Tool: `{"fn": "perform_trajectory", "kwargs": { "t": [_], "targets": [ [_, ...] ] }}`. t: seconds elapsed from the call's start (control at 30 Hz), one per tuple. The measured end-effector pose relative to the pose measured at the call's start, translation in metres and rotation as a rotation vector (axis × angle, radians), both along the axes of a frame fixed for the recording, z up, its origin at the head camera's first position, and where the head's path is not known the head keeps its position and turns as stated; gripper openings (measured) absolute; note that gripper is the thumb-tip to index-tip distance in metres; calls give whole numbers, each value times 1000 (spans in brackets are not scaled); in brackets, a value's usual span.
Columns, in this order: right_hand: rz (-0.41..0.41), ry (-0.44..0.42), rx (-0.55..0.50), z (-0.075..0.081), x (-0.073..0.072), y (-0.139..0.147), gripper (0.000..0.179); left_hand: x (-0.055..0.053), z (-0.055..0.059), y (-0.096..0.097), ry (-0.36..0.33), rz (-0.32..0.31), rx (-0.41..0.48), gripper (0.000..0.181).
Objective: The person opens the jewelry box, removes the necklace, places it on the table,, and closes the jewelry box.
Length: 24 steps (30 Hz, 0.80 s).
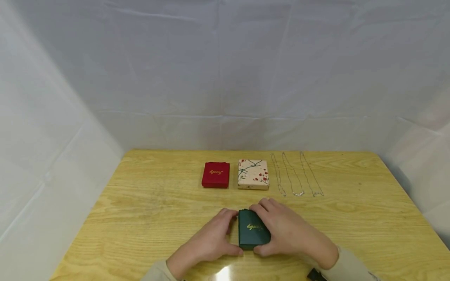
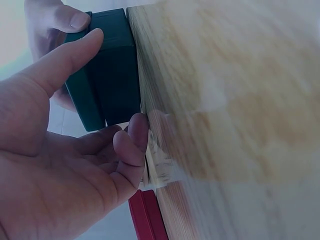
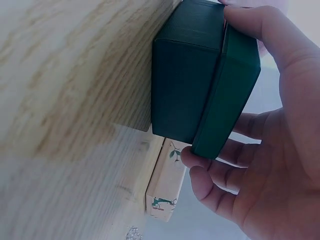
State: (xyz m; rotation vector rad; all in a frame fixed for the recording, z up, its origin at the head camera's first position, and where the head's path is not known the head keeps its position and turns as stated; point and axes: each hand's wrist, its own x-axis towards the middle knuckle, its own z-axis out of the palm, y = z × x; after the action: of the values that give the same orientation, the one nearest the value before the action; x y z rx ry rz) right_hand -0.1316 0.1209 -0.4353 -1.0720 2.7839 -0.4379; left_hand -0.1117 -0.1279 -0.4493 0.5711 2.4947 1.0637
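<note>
A small dark green box [image 1: 254, 230] with gold lettering on its lid sits on the table in front of the person. At its right side, the right hand [image 1: 286, 226] grips the lid, thumb on the near edge and fingertips at the far edge, as the right wrist view also shows. The left hand [image 1: 215, 237] curves around the left side, its thumb [image 2: 82, 52] at the near corner and fingers at the far corner. A seam runs between the lid [image 3: 232, 85] and the base [image 3: 185, 90]. The lid covers whatever is inside.
Beyond the hands lie a red box [image 1: 215, 175] with gold lettering and a cream box [image 1: 253, 175] with a floral branch print. Three thin silver necklaces [image 1: 298, 193] are stretched out to their right. White cloth [image 1: 225, 78] hangs behind the wooden table [image 1: 147, 218].
</note>
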Motion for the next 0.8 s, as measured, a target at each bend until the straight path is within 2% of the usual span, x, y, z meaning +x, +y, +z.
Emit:
{"fn": "perform_trajectory", "kwargs": {
  "t": [0.37,0.8],
  "targets": [
    [2,3,21,-3,0,-1,96,0,1,1,12,0,-18,96],
    [17,36,20,-6,0,-3,96,2,3,0,-31,8,57,102]
  ]
}}
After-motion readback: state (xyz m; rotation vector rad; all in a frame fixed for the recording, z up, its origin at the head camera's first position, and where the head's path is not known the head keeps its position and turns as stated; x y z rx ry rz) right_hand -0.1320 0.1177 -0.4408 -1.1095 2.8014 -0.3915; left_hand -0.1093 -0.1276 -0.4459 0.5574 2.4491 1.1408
